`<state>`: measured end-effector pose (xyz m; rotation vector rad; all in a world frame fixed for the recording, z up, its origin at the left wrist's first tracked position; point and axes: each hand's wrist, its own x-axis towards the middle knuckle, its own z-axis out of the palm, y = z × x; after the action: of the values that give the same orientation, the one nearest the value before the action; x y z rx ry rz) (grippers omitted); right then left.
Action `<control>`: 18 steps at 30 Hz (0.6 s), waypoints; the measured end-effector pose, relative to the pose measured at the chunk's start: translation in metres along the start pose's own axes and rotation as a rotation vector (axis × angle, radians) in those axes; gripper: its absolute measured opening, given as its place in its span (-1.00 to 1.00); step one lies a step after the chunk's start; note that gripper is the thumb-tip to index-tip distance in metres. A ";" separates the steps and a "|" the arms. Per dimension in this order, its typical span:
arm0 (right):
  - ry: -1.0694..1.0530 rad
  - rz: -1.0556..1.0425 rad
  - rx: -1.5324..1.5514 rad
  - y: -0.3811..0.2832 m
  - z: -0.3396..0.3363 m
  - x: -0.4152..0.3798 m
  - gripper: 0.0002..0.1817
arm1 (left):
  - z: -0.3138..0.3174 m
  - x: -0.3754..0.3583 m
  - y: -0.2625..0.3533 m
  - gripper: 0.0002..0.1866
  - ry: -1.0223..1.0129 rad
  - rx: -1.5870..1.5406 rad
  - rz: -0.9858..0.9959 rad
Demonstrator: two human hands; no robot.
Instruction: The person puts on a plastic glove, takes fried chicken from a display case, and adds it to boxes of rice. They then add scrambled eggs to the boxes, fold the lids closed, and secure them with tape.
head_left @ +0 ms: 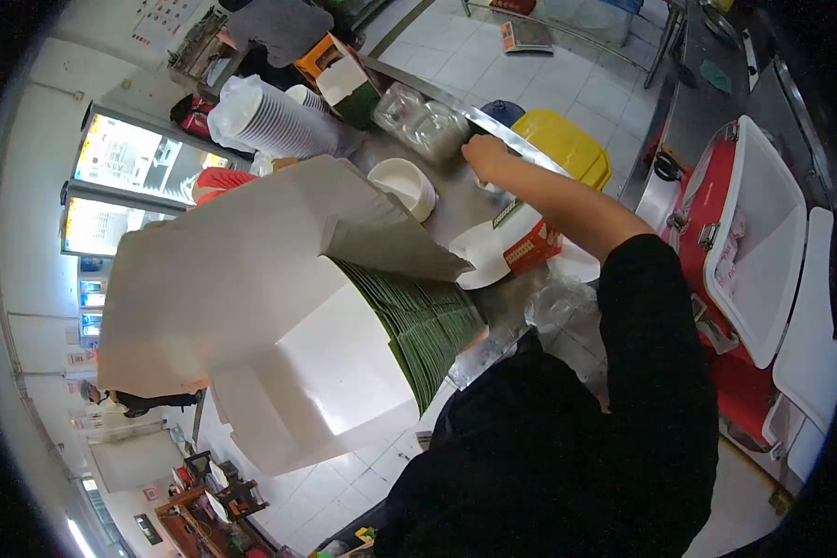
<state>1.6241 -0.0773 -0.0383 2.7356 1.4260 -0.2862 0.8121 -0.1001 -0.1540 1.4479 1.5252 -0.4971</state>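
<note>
Right hand [482,156]: at the upper centre of the frame, reached out over the metal worktop [456,197], fingers curled and partly closed. Whether it grips anything cannot be determined. Clear plastic containers [422,125] sit just beside it, and a yellow lid [564,145] lies on its other side. Left hand: out of sight; its state cannot be told.

Principal item: a nested stack of white cartons [330,358] with green outer sides, filling the centre and left of the frame. The stack is tilted, open side showing, its green edges layered closely at the right; a broad white flap spreads toward the left. What supports it cannot be confirmed.

On the worktop: a white bowl [405,186] between the cartons and the plastic containers, and a long stack of nested cups [284,119] at upper left. Near the forearm is a red-and-white box [530,244]. At right, a red cooler [702,219] stands open, showing its white lining.
</note>
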 end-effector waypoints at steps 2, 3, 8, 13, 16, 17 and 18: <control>0.011 -0.030 0.102 0.012 0.006 0.009 -0.40 | 0.002 -0.005 -0.003 -0.48 0.001 -0.002 -0.006; 0.019 -0.048 0.159 0.018 -0.007 0.006 -0.38 | 0.003 -0.007 -0.005 -0.47 0.002 0.001 -0.007; -0.055 0.034 0.857 0.056 -0.083 -0.008 -0.19 | 0.017 -0.008 -0.008 -0.45 0.032 -0.023 -0.013; 0.003 -0.328 1.854 0.074 -0.126 -0.090 -0.33 | 0.021 0.017 -0.017 -0.43 0.056 -0.008 0.007; 0.442 -0.411 1.989 0.043 -0.158 -0.178 -0.11 | 0.020 0.038 -0.027 -0.42 0.084 -0.021 0.021; 0.542 -0.443 1.993 0.025 -0.167 -0.201 -0.11 | 0.016 0.047 -0.033 -0.42 0.100 -0.018 0.022; 0.578 -0.494 1.995 0.003 -0.173 -0.222 -0.12 | 0.010 0.056 -0.039 -0.41 0.112 0.000 0.019</control>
<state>1.5274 -0.2372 0.1721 3.5219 3.1290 -2.0464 0.7870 -0.0858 -0.2172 1.5102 1.5972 -0.4102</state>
